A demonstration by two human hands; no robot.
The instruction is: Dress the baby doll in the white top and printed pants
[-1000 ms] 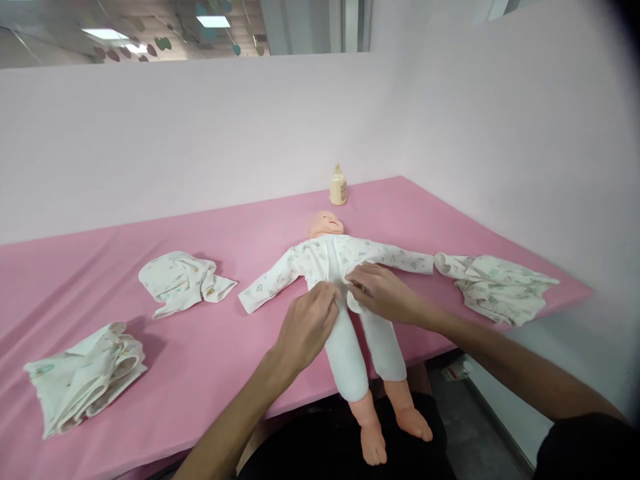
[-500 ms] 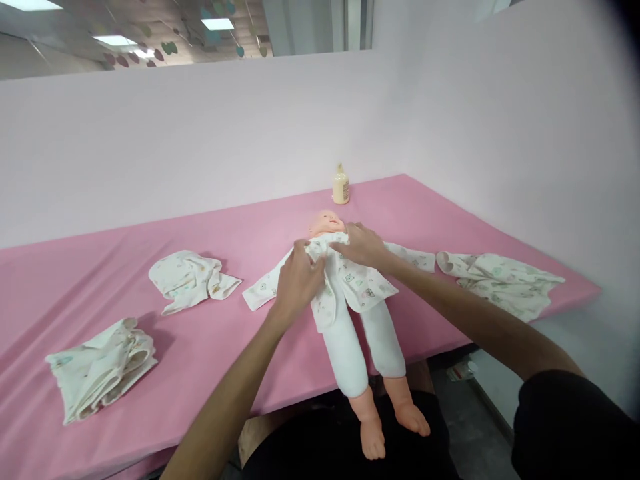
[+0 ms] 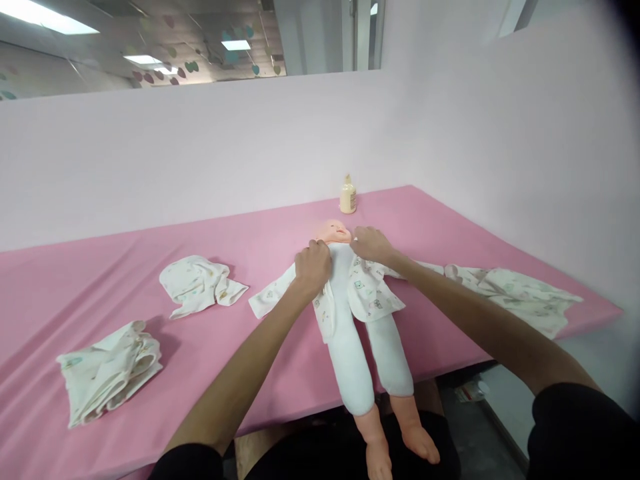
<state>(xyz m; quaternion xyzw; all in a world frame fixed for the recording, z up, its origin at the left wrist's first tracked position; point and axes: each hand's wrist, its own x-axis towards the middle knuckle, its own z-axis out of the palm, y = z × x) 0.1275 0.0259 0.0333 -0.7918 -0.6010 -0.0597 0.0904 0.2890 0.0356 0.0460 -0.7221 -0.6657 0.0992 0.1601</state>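
A baby doll (image 3: pixel 343 333) with a white cloth body lies on its back, its head (image 3: pixel 335 231) away from me and its feet over the table's near edge. It wears a white printed baby jacket (image 3: pixel 373 293), spread apart at the front so the white chest shows. My left hand (image 3: pixel 313 267) is closed on the jacket's left front edge near the neck. At the other side of the neck, my right hand (image 3: pixel 373 245) grips the right front edge. Both printed sleeves stretch out sideways on the table.
On the pink-covered table (image 3: pixel 210 360), a folded printed cloth (image 3: pixel 113 370) and a crumpled printed garment (image 3: pixel 200 287) lie at left. Another printed garment (image 3: pixel 515 293) lies at right, near the sleeve's end. A pump bottle (image 3: pixel 348 197) stands behind the doll's head, before the wall.
My hands have moved apart, drawing the jacket's two front panels open and baring the doll's white chest. The view has tilted slightly upward.
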